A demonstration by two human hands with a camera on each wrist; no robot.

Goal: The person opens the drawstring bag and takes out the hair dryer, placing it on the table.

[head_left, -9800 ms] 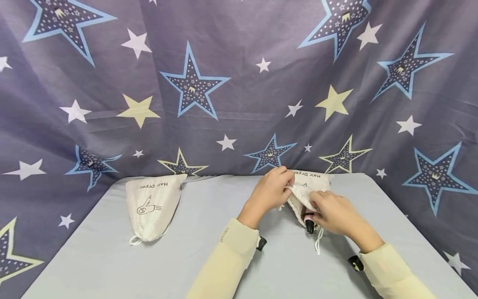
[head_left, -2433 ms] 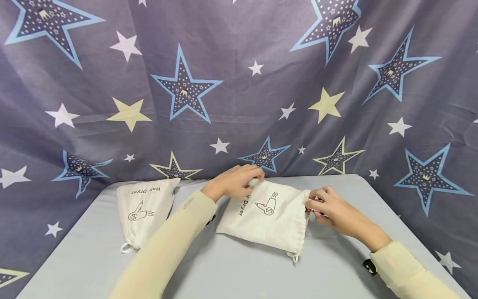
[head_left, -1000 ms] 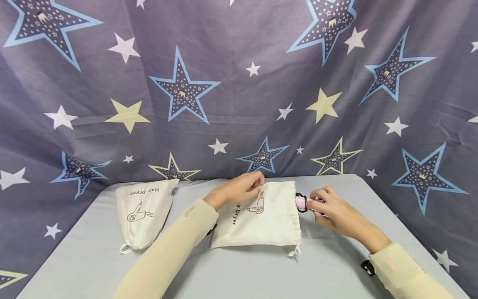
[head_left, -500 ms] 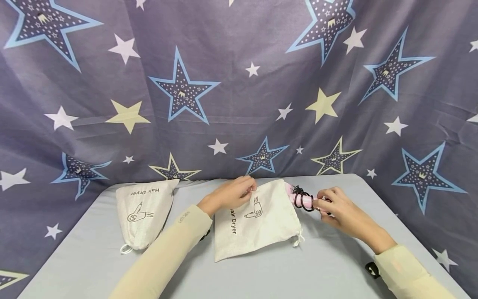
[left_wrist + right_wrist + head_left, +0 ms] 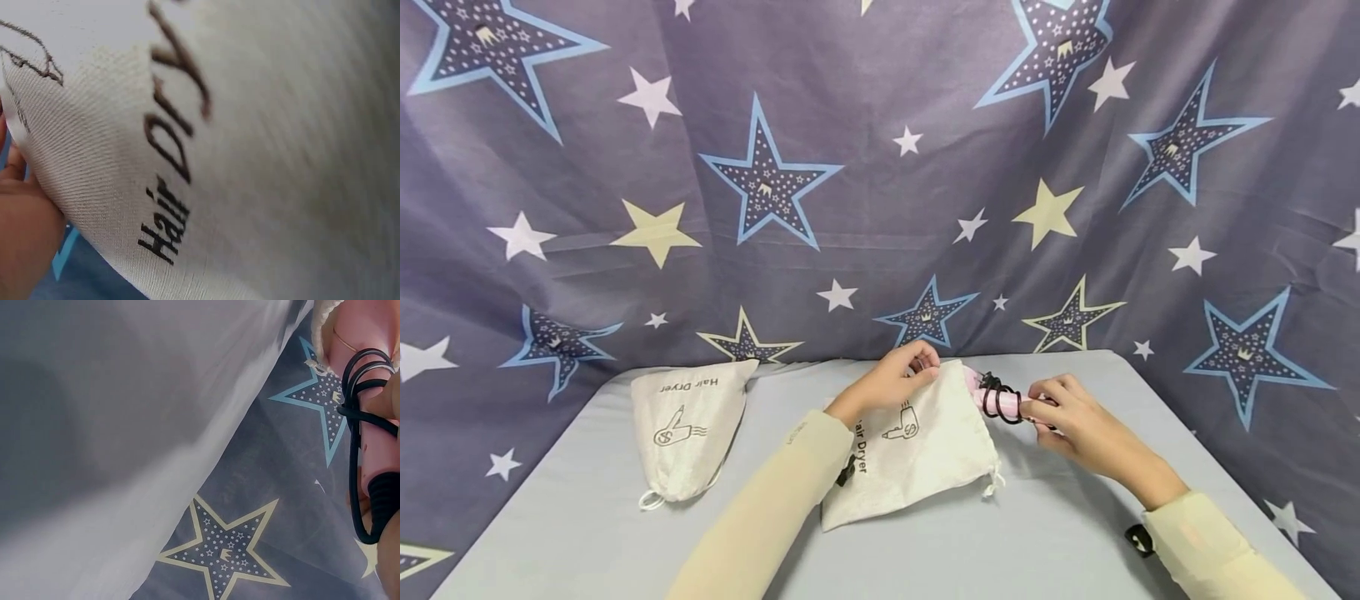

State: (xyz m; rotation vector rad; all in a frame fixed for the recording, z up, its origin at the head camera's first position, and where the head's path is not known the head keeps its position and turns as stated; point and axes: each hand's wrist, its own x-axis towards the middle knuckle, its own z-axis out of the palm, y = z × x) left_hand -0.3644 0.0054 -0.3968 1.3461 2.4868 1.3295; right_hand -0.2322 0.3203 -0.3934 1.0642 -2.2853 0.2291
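A cream drawstring bag marked "Hair Dryer" lies on the table, its mouth facing right. My left hand grips its far edge close to the mouth, fingers curled. In the left wrist view the bag's cloth fills most of the picture and hides part of that hand. From the mouth sticks out a pink hair dryer, a black cord looped round its handle; its head is partly inside the bag. My right hand holds the handle end. In the right wrist view that hand is mostly cut off.
A second cream "Hair Dryer" bag, looking filled, lies at the left of the table. The grey tabletop ends at a star-patterned curtain behind and at the sides.
The bag has turned from lying at the right back to mouth-right, nearer the middle. The pink hair dryer has come partly out of it. Lately my left hand has shifted right along the edge.
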